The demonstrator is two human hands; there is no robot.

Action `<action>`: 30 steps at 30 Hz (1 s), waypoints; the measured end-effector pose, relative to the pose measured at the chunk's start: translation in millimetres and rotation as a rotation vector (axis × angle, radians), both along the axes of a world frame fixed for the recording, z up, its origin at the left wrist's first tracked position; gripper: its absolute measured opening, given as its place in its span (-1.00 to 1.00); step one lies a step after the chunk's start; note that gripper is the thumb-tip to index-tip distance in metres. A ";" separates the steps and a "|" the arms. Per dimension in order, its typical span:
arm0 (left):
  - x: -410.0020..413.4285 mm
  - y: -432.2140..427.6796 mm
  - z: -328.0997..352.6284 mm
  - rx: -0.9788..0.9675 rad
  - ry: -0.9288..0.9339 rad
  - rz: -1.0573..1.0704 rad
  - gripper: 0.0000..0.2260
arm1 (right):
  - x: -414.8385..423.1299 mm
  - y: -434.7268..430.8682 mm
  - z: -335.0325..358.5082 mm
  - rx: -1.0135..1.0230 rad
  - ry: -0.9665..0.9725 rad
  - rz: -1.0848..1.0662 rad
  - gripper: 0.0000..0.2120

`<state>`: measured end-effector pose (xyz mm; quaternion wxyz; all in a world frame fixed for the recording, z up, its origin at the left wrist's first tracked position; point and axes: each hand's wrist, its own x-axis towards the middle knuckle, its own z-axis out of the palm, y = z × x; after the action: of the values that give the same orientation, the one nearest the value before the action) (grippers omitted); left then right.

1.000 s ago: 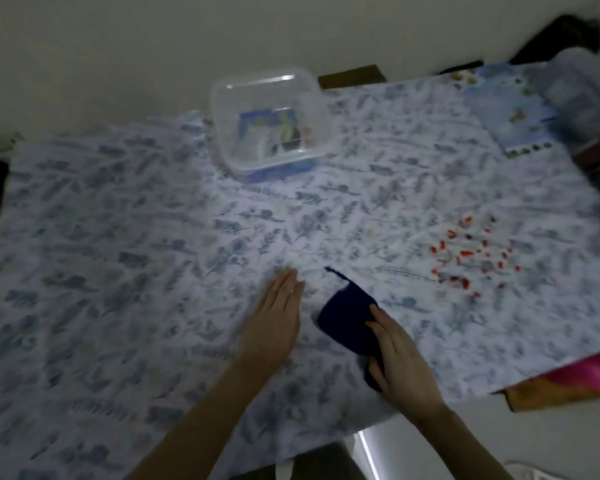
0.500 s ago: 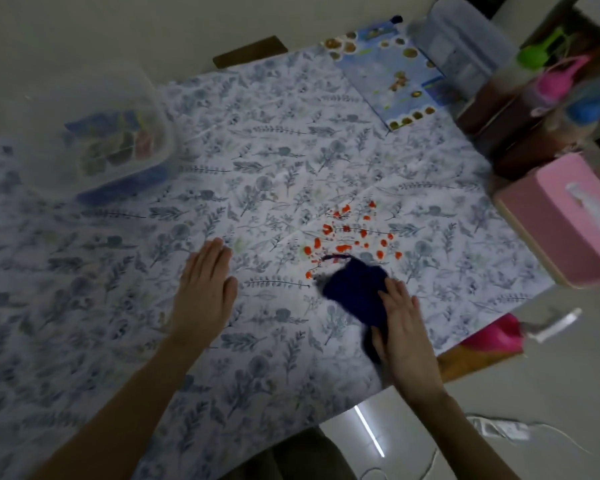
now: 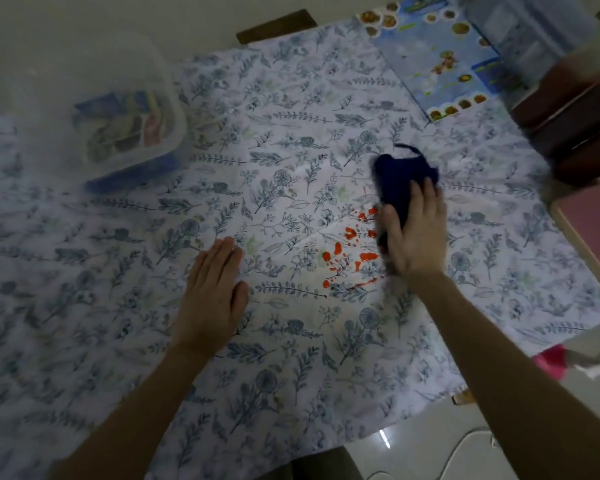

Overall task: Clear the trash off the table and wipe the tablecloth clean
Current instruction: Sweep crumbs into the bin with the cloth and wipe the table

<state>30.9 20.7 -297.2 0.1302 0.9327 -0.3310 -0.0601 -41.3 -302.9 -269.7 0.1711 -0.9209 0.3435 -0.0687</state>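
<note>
A white tablecloth (image 3: 291, 358) printed with blue-grey leaves covers the table. Red-orange stain spots (image 3: 343, 254) lie on it right of centre. My right hand (image 3: 414, 233) presses a dark blue cloth (image 3: 400, 178) flat on the tablecloth, at the far right edge of the stain; the cloth sticks out beyond my fingertips. My left hand (image 3: 212, 292) lies flat, palm down, fingers together, on the tablecloth left of the stain and holds nothing.
A clear plastic box (image 3: 94, 109) with colourful wrappers inside stands at the back left. A blue printed sheet (image 3: 440, 64) lies at the back right. Dark brown furniture (image 3: 575, 112) and a pink box (image 3: 596, 230) border the right side. The near table edge runs below my forearms.
My right hand has slid the blue cloth away from me, across the red stain to its far right side. The camera has swung right and closer. My left hand stays flat.
</note>
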 end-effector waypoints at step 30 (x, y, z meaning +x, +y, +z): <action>0.4 -2.9 5.6 -0.018 -0.008 0.003 -0.50 | -19.9 -49.5 -4.3 0.031 -0.025 -0.192 -0.48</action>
<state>31.3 17.8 -291.5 0.1372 0.9323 -0.3304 -0.0534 -61.2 -352.4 -274.0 0.1821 -0.8801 0.4290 -0.0912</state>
